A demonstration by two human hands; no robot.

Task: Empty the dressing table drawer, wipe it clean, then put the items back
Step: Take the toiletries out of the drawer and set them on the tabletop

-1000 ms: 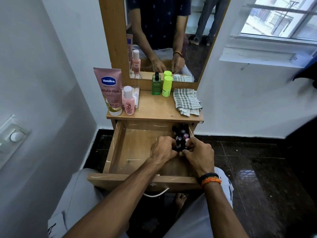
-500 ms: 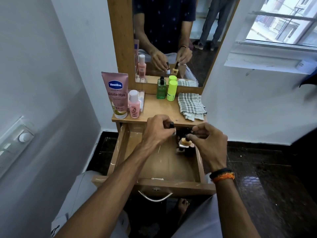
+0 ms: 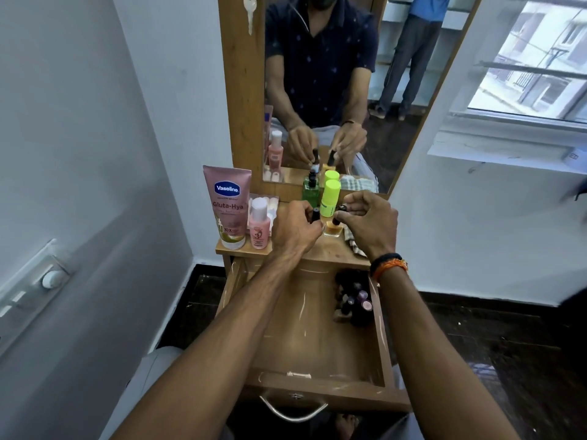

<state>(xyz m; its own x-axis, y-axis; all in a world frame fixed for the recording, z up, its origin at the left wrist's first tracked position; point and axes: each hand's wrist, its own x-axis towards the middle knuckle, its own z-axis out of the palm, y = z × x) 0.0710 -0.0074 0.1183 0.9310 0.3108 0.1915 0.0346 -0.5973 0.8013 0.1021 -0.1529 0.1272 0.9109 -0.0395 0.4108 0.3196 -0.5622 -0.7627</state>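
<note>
The wooden drawer (image 3: 378,338) stands pulled out, with several small dark-capped nail polish bottles (image 3: 357,301) clustered in its far right corner. Both my hands are over the tabletop (image 3: 327,250). My left hand (image 3: 293,228) grips a small bottle by its black cap (image 3: 315,214). My right hand (image 3: 370,223) pinches an orange nail polish bottle (image 3: 333,229) by its cap, its base on or just above the tabletop, and holds a second black cap (image 3: 342,207) between its fingers.
On the tabletop stand a pink Vaseline tube (image 3: 228,206), a small pink bottle (image 3: 259,223), a green bottle (image 3: 310,188) and a lime-green stick (image 3: 330,198), with a checked cloth (image 3: 352,239) at the right, partly under my right hand. The mirror (image 3: 333,84) rises behind. Walls are close on both sides.
Both hands rose out of the drawer holding small bottles and moved forward over the tabletop. The orange bottle has come down to the tabletop.
</note>
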